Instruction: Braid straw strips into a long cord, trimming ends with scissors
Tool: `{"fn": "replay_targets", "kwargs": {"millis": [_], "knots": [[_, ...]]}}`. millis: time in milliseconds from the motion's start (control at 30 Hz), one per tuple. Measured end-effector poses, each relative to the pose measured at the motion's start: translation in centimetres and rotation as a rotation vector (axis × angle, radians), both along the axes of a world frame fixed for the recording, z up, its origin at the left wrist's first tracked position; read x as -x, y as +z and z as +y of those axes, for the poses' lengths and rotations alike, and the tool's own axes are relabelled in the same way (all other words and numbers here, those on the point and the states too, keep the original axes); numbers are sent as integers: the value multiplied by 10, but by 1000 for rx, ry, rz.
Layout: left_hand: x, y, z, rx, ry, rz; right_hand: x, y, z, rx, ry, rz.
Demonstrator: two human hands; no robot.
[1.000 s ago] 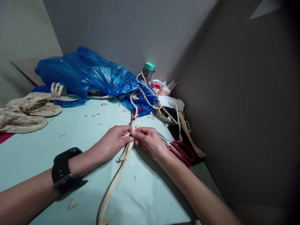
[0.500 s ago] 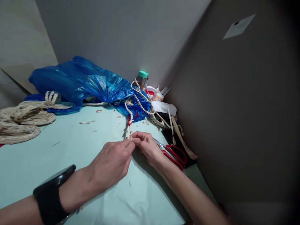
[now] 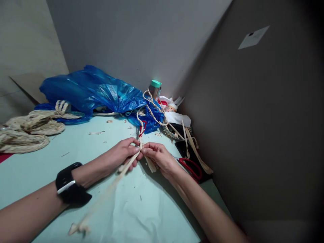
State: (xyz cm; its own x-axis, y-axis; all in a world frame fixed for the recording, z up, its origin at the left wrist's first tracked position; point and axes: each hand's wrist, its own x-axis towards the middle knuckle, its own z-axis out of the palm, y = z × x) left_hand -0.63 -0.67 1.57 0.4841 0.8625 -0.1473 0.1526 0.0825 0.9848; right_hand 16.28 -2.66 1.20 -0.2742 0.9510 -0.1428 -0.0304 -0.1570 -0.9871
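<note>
The left hand [image 3: 128,153] has just turned over: half a second ago it was curled up with its back showing, and now its fingers are spread and its thumb and first finger pinch the near end of a thin pale cord [image 3: 140,139]. The right hand [image 3: 160,156] is pinched on the same spot from the other side, thumb and finger close together, and it has hardly moved. The two hands almost touch, with the cord between their fingertips. A long strip [image 3: 123,171] now swings out from there, across the left fingers and down toward the person, and its far part is blurry, so it looks to be moving. A short strip [image 3: 151,165] hangs out under the right hand. This seems to mean that the strips are being pulled apart to each side, with the work going on right at the end of the cord. Just past the fingertips, a red string [image 3: 143,126] goes around the cord, and the cord bends on toward a big blue bag [image 3: 101,91]. Red scissors [image 3: 191,168] lie just beside the right hand, partly hidden by it. Farther out on the pale green table [image 3: 141,219], a bundle of dry strips [image 3: 32,128] lies to the left, and a bottle [image 3: 155,89] stands at the back by the wall.
</note>
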Motion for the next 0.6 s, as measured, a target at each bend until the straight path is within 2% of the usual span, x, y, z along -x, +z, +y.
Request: {"fn": "replay_targets", "kwargs": {"millis": [67, 167, 333, 433, 600], "knots": [[-3, -6, -1, 163, -21, -137, 1, -1, -1, -43, 13, -5], [-6, -10, -4, 220, -11, -163, 1, -5, -1, -110, 41, -130], [-8, -7, -8, 167, 65, -52, -1, -6, -8, -332, 44, -486], [-9, -7, -9, 119, 106, 39, 1, 3, -17, -439, 73, -729], [-10, -12, -9, 67, 192, 108, 6, 18, -28, -530, -1, -1275]]}}
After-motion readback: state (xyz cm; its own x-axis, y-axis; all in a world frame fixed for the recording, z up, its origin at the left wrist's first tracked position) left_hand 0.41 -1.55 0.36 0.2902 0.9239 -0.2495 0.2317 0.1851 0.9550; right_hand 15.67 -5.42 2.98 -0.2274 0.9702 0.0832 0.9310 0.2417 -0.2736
